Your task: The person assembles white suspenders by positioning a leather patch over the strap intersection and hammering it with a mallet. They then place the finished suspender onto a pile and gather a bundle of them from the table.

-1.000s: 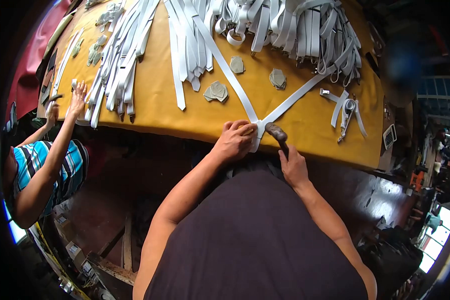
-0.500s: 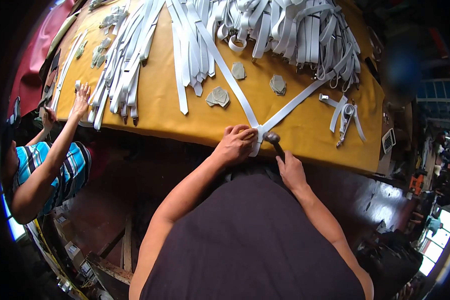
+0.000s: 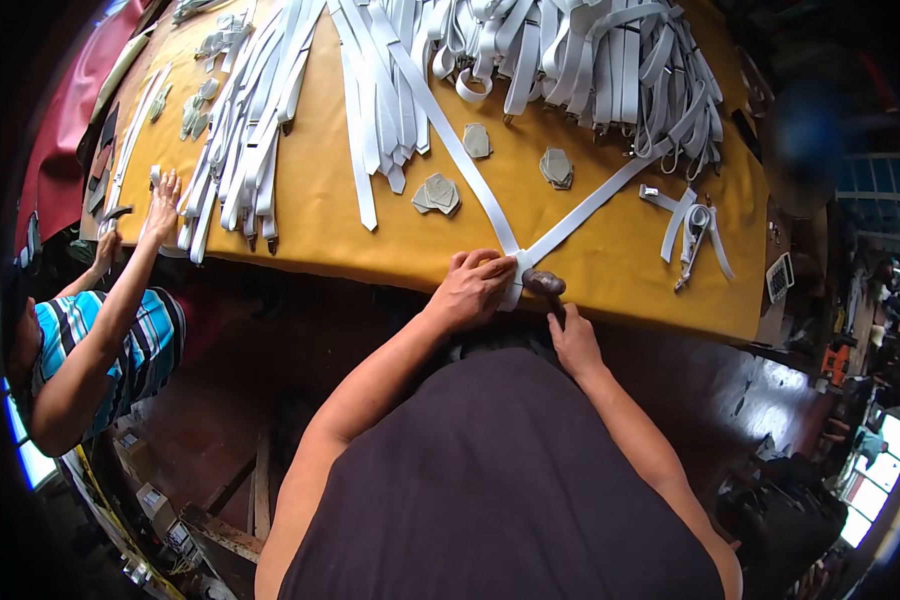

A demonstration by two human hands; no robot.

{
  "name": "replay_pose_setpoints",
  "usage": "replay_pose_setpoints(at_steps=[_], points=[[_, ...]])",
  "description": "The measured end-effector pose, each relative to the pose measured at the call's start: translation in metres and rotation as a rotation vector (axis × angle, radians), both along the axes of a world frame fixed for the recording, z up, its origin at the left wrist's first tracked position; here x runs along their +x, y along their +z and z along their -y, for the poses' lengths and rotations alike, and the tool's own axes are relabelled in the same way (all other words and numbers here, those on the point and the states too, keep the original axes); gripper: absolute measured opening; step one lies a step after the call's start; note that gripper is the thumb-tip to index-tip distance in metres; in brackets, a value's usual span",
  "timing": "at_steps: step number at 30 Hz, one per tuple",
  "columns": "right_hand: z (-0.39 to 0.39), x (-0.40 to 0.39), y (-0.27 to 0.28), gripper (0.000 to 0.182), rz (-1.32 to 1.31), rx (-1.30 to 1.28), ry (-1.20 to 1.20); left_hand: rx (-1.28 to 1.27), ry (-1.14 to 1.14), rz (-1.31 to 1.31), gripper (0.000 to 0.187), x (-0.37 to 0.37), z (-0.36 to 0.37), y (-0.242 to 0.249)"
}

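At the table's near edge, my left hand (image 3: 473, 288) is closed with its fingertips on the join of a pair of white suspenders (image 3: 470, 168). Two straps run up from that join in a V, and a short tail hangs toward the edge. My right hand (image 3: 578, 342) is wrapped around the handle of a hammer (image 3: 544, 283). The hammer's dark, rounded head is just right of the join, close to my left fingertips. Small pale patches (image 3: 436, 194) lie in loose stacks beyond my hands.
More white straps (image 3: 260, 130) and a large heap of suspenders (image 3: 580, 60) cover the far side of the yellow-covered table (image 3: 320, 220). A rolled strap with a clip (image 3: 695, 230) lies at right. On the left, a co-worker (image 3: 120, 350) rests one hand on the table and holds another hammer (image 3: 117, 214).
My right hand and the hammer have shifted slightly left and toward the join. My left hand stays put. The co-worker's hammer has come up into view.
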State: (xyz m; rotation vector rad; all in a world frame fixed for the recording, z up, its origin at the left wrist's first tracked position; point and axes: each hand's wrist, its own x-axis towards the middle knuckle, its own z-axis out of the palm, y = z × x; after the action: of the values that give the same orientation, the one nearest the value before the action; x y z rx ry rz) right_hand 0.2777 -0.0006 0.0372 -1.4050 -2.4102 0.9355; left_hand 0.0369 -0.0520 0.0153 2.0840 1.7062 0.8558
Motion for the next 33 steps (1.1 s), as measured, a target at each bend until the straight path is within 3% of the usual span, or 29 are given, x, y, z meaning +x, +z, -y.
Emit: replay_pose_setpoints(at_steps=[3, 7, 10, 13, 17, 21, 25, 28, 33], points=[[-0.008, -0.004, 0.017, 0.023, 0.041, 0.034, 0.092, 0.020, 0.002, -0.005, 0.037, -0.005, -0.006, -0.001], [-0.012, -0.022, 0.033, 0.024, -0.102, -0.017, -0.092, -0.005, 0.001, 0.004, 0.035, -0.001, -0.002, 0.003], [-0.030, -0.029, 0.017, 0.026, 0.126, -0.003, 0.040, 0.011, 0.031, 0.013, 0.036, -0.001, -0.001, 0.001], [-0.046, -0.032, 0.036, 0.025, 0.166, 0.046, 0.104, -0.008, 0.033, 0.053, 0.038, -0.002, 0.000, 0.001], [-0.035, -0.040, 0.050, 0.024, 0.051, 0.061, -0.026, -0.032, 0.035, 0.055, 0.039, -0.002, 0.000, 0.001], [-0.047, -0.043, 0.040, 0.023, 0.319, 0.034, 0.086, -0.015, 0.038, 0.043, 0.039, -0.002, -0.001, -0.001], [-0.036, -0.052, 0.064, 0.023, 0.244, 0.073, -0.001, -0.029, 0.042, 0.070, 0.040, -0.002, 0.001, 0.001], [-0.033, -0.052, 0.044, 0.023, 0.377, 0.029, 0.039, -0.028, 0.042, 0.082, 0.041, -0.001, 0.003, -0.002], [-0.030, -0.050, 0.054, 0.023, 0.299, 0.100, -0.014, -0.009, 0.034, 0.074, 0.042, -0.002, 0.003, -0.002]])
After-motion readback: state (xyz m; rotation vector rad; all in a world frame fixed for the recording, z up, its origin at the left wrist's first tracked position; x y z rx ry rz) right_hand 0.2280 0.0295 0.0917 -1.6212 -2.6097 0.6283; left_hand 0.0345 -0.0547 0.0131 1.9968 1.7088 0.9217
